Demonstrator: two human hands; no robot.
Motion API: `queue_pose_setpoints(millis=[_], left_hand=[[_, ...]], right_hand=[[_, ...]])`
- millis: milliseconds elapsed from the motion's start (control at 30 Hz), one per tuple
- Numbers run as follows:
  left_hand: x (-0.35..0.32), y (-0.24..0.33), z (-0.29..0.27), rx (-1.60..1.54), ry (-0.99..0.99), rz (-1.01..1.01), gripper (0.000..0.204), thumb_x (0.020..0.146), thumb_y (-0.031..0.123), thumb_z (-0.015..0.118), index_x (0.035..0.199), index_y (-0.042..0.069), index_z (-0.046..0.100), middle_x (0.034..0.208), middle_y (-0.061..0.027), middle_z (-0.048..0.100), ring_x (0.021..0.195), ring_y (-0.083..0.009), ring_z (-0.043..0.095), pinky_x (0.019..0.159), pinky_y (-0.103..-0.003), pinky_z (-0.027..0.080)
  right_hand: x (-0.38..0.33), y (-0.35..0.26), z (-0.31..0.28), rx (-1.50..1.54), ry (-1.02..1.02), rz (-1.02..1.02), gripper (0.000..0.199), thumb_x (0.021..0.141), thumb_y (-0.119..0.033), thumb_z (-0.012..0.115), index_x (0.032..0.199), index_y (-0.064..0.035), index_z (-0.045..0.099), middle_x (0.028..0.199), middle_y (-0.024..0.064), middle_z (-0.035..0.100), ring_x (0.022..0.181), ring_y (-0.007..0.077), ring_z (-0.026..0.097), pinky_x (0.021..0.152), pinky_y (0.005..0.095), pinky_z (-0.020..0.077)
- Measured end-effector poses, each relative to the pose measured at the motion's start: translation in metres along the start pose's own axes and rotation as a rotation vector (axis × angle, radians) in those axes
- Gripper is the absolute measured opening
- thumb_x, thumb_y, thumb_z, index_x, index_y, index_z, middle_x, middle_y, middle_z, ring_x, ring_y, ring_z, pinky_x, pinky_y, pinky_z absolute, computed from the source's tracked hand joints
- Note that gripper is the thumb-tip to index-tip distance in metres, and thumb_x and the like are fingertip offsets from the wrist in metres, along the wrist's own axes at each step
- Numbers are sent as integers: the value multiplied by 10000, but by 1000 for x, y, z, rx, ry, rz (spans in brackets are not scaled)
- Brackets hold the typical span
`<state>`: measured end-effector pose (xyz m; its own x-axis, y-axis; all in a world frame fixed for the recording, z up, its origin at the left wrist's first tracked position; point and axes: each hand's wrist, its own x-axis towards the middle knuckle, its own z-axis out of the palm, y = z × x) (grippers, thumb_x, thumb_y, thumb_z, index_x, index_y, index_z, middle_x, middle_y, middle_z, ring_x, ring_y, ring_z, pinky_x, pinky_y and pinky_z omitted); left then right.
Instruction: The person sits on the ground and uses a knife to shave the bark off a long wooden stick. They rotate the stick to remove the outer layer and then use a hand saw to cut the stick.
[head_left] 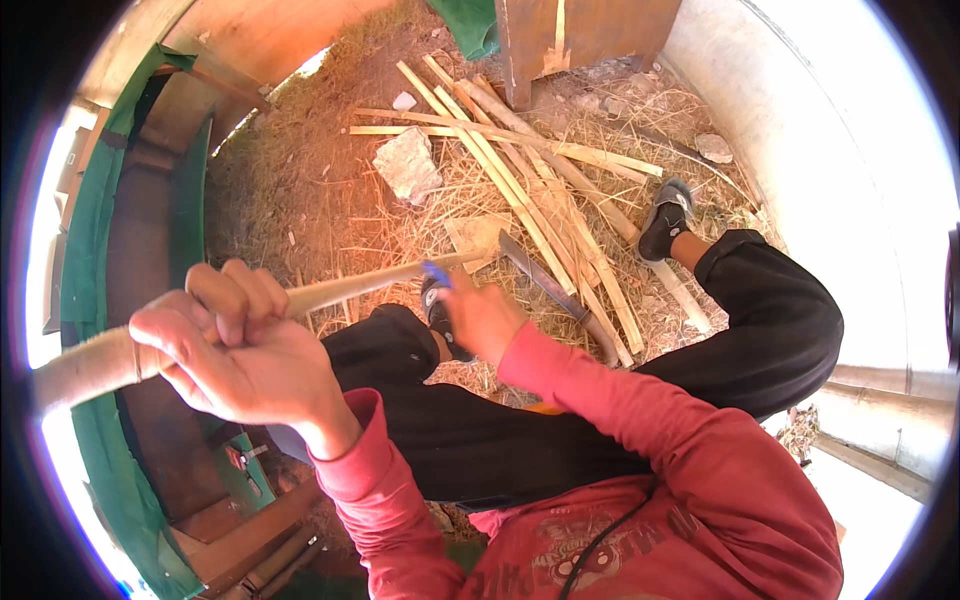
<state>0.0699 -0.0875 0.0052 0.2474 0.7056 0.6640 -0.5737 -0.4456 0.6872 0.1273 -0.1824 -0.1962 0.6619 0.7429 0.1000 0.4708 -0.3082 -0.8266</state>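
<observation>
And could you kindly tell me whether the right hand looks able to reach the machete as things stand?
Probably yes: the machete lies below and near the right hand, its handle uncovered; the blue object that hand seems to hold might need setting down first.

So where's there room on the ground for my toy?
The best patch is the reddish dirt between the green sheet and the rock, though straw lies on it. Right of the rock it's crowded: sticks cross there, with the knife and a shoe close by. Nearer, the left hand holds a pole across the view.
</observation>
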Motion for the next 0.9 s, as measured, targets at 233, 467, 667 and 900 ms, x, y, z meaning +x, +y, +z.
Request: queue_pose_setpoints(millis=[233, 467, 667, 900], left_hand=[[11, -8, 3, -15, 37, 7, 431, 975, 375, 534, 683, 132, 330, 556, 16, 246, 474, -84, 198, 438, -245, 160], [14, -8, 3, -17, 79, 9, 424, 975, 353, 545, 684, 134, 329, 548, 23, 252, 460, -65, 202, 425, -231, 154], [14, -10, -9, -69, 27, 6, 435, 978, 368, 535, 673, 136, 329, 541, 26, 250, 457, -64, 205, 425, -230, 157], [14, -6, -14, -75, -8, 52, 408, 974, 343, 548, 696, 126, 343, 539, 29, 259, 444, -54, 215, 398, -220, 151]], right_hand=[[-2, 1, -6, -7, -38, -22, 274, 984, -302, 458, 1013, -30, 454, 603, 249, 590, 561, 478, 589, 516, 553, 472], [3, 38, 28, -119, -49, 80, 327, 992, -331, 433, 1104, -26, 471, 721, 298, 610, 609, 489, 596, 548, 570, 473], [10, 67, 39, 288, -40, -20, 370, 989, -353, 433, 1144, -22, 485, 753, 305, 614, 586, 448, 608, 524, 534, 476], [6, 15, 13, -242, -274, 107, 414, 983, -379, 429, 1203, -46, 538, 867, 245, 651, 780, 324, 667, 672, 434, 529]])
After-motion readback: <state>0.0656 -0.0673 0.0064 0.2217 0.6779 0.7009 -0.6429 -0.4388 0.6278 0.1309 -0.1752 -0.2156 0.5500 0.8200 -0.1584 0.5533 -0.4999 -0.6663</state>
